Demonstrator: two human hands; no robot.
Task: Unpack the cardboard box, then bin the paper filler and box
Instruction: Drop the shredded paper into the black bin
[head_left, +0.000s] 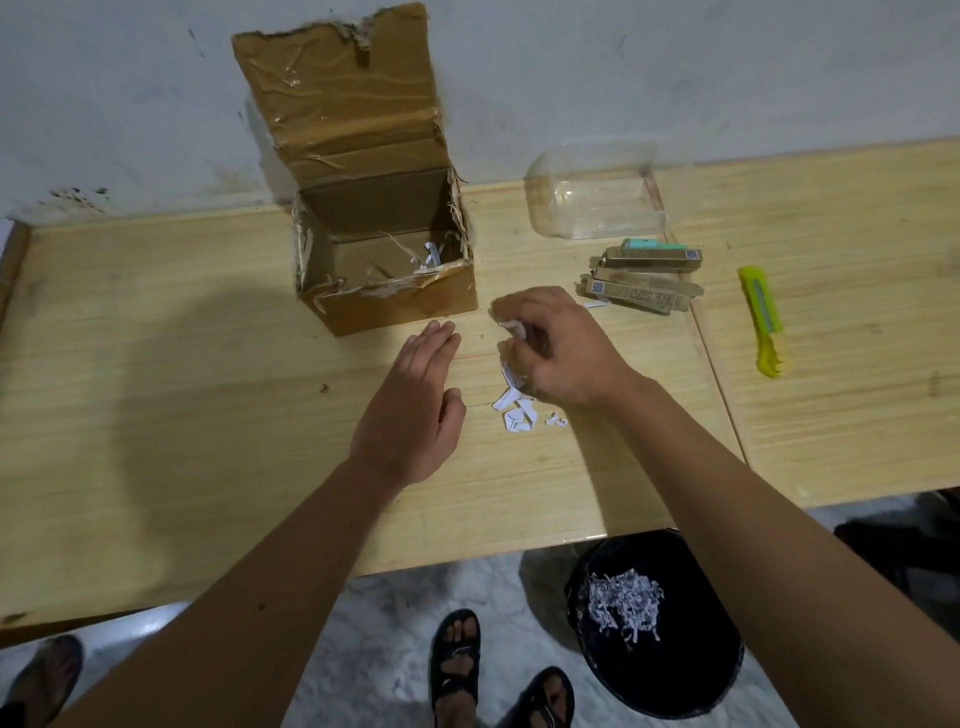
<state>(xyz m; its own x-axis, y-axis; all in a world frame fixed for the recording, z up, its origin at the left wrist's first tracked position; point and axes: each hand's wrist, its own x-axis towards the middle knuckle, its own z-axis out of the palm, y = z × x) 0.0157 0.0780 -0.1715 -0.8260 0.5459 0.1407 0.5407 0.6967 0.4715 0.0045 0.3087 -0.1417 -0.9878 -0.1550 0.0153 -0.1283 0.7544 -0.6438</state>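
On the pale wooden table (156, 364) I see one brown cardboard box (387, 296) standing near the far edge, left of centre, its taped lid flap raised against the wall. Inside it only a few white shredded paper strips (428, 257) lie in the far right corner; the rest of its floor is bare.

Just in front of the box, my left hand (415, 410) hovers flat and wide, fingers straight, holding nothing. Beside it, my right hand (558, 348) is curled around a small clump of white paper scraps (511, 327); more loose scraps (517, 410) lie on the table under and just before it.

Right of the box, by the far edge, stands one clear plastic container (592, 195), empty as far as I can tell. In front of it lies a pile of slim tan cardboard packets (641, 283), about three, one with a teal top; each carries a small square code and fine print too small to read. Further right lies one yellow-green utility knife (763, 322).

On the floor below the near edge sits one black round bin (660, 670) with a heap of shredded white paper (623, 603) in it.
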